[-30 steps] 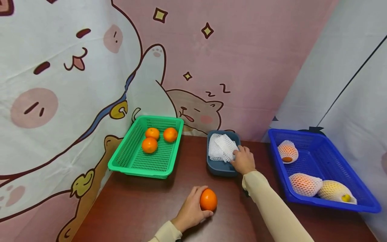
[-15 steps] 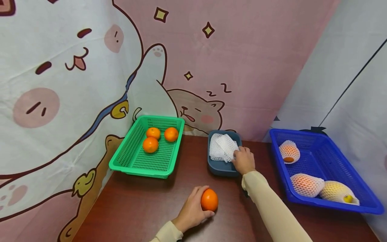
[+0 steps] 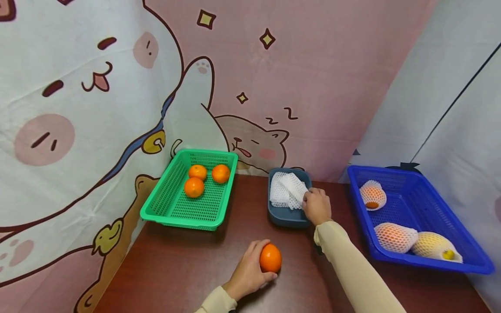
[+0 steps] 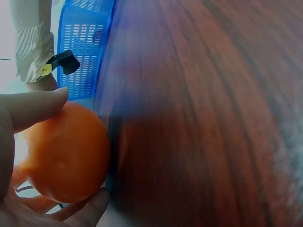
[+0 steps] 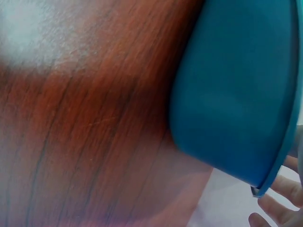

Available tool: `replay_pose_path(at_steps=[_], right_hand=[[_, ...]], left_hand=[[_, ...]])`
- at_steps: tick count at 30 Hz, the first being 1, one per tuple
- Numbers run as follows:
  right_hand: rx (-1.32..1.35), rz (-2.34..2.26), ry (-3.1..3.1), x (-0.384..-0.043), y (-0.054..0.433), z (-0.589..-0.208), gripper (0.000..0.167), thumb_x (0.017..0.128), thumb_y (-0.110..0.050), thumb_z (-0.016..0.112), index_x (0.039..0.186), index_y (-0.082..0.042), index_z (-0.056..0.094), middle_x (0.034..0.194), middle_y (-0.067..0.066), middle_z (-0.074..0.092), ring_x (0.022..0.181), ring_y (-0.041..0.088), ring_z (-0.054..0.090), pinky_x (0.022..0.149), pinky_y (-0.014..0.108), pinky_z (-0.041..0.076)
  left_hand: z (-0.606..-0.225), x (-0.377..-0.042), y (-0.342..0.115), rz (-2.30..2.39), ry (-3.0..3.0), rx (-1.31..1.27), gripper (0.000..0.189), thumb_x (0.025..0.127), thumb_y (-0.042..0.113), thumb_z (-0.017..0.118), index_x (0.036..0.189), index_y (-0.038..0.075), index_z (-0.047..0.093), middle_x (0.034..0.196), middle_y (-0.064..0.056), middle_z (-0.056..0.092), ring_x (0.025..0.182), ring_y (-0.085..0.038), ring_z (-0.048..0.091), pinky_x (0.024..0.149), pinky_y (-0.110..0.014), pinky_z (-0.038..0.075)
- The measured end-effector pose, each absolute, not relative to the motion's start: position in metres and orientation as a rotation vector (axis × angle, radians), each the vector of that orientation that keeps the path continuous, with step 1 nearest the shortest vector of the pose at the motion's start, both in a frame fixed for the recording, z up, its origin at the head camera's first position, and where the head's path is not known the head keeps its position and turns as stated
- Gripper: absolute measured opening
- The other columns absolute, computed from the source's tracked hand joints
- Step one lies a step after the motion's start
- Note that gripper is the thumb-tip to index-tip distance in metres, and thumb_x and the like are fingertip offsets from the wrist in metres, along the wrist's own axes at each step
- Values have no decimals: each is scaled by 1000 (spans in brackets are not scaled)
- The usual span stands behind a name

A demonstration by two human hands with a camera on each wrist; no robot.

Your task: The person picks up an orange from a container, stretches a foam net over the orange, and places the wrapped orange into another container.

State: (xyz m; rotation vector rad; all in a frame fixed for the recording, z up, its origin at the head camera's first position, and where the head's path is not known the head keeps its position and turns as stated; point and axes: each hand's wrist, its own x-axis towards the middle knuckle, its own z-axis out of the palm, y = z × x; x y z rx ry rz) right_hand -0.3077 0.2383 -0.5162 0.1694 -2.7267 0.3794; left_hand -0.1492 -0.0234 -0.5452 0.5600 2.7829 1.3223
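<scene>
My left hand (image 3: pixel 248 269) grips an orange (image 3: pixel 270 258) at the front middle of the table. In the left wrist view the thumb lies on one side of the orange (image 4: pixel 71 153) and fingers on the other. My right hand (image 3: pixel 317 206) is at the right rim of a small dark blue-grey bin (image 3: pixel 287 221). Its curled fingers meet the edge of the white foam nets (image 3: pixel 287 190) inside and seem to pinch one; the fingertips are hidden. The right wrist view shows the bin's outer wall (image 5: pixel 232 94) and several fingers (image 5: pixel 279 208) beyond its rim.
A green basket (image 3: pixel 184 224) with three oranges (image 3: pixel 194 187) stands at the back left. On the right, a blue basket (image 3: pixel 430 260) holds net-wrapped fruit: two orange-coloured pieces (image 3: pixel 395 238) and a yellow one (image 3: pixel 436 246). A printed curtain (image 3: pixel 313 87) hangs behind the table.
My right hand's fingers have drawn slightly back to the right and curled more at the edge of the foam nets. The left hand and its orange stay in place.
</scene>
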Motion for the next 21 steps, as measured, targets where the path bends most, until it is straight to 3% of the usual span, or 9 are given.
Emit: replay_pose_path(at_steps=[7, 21], right_hand=[[184, 455, -2632, -306, 237, -506, 6, 80, -6, 72, 76, -3, 68, 112, 22, 62, 109, 42, 51, 83, 59, 43], [139, 554, -2583, -297, 242, -492, 7, 82, -7, 69, 78, -1, 67, 114, 22, 62, 109, 42, 51, 89, 59, 41]], left_hand=[[-546, -148, -23, 1308, 2821, 553, 90, 62, 25, 91, 140, 24, 47, 131, 3, 48, 110, -21, 56, 91, -44, 47], [-545, -150, -25, 1317, 2832, 562, 89, 63, 25, 91, 140, 24, 48, 132, 3, 48, 111, -21, 55, 91, -44, 47]])
